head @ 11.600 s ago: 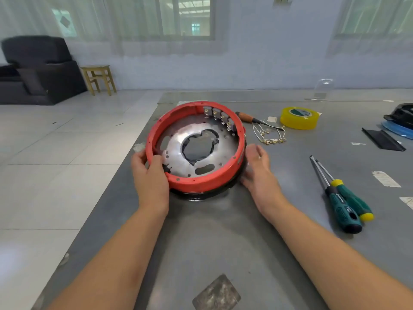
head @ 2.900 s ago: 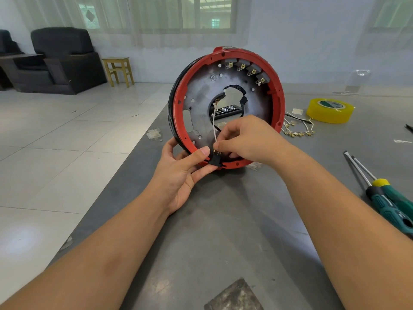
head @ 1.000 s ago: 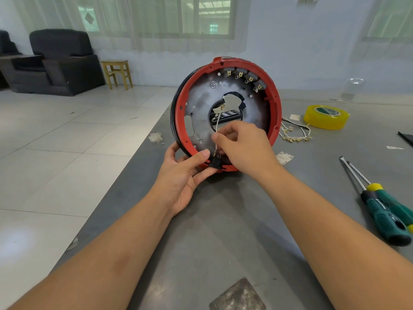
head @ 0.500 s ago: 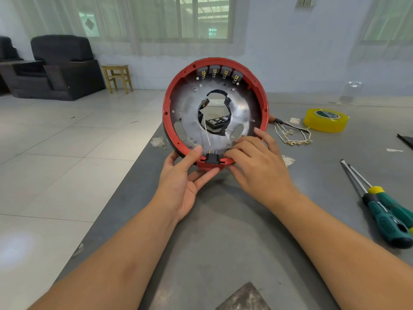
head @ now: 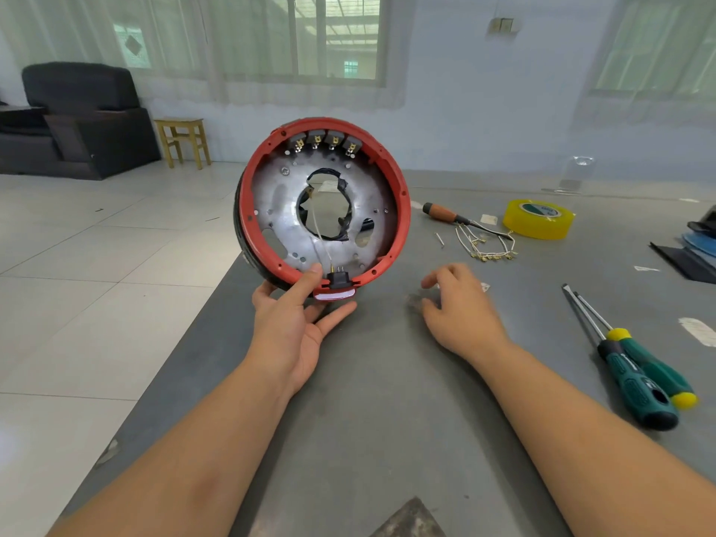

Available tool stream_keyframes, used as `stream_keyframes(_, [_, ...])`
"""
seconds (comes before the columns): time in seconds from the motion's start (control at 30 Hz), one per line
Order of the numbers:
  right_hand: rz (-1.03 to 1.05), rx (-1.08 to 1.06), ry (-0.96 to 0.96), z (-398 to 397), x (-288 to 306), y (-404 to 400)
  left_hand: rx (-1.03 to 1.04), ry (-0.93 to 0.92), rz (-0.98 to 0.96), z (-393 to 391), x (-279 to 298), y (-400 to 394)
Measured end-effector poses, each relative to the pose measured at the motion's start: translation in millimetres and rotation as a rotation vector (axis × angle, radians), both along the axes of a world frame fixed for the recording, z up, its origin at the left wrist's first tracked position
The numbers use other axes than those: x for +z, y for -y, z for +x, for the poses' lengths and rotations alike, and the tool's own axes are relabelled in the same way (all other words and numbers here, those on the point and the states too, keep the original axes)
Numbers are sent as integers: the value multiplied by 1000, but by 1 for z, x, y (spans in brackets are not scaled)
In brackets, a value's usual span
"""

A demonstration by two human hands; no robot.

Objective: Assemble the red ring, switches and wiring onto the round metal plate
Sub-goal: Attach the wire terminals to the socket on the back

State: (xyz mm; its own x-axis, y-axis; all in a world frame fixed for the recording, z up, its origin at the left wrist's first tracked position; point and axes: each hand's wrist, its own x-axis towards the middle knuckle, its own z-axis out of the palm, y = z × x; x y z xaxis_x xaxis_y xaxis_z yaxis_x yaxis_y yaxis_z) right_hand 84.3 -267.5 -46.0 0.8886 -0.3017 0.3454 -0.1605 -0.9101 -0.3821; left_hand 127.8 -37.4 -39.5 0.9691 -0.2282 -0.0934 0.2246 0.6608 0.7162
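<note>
The red ring (head: 403,211) stands on edge around the round metal plate (head: 279,203), lifted off the grey table (head: 387,401). My left hand (head: 294,323) grips its bottom rim, thumb on the inside beside a black switch (head: 338,280) seated there. A thin white wire (head: 319,234) runs from that switch up through the plate's centre hole. Several grey switches (head: 327,140) line the ring's top inside. My right hand (head: 461,308) hovers over the table to the right, fingers loosely curled, holding nothing. A bundle of white wiring (head: 486,246) lies on the table.
A wooden-handled tool (head: 439,212) and a yellow tape roll (head: 538,219) lie at the back right. Two green-handled screwdrivers (head: 635,366) lie at the right. Dark and blue items (head: 697,246) sit at the far right edge. The table's left edge drops to a tiled floor.
My right hand has let go of the ring's lower rim and moved right, away from the black switch. My left hand keeps holding the ring upright.
</note>
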Motion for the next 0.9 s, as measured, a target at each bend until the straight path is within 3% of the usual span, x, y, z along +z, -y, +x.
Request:
stream_keyframes(0.1, [-24,-79,-164,18,-4,6,7,-20,-8,3,-1,1])
stream_keyframes(0.43, [-66,-125,-327,93,-1,33,4,-5,-38,9,-2,4])
stream_keyframes(0.9, [-154,-165,-309,107,0,42,16,26,-42,9,-3,7])
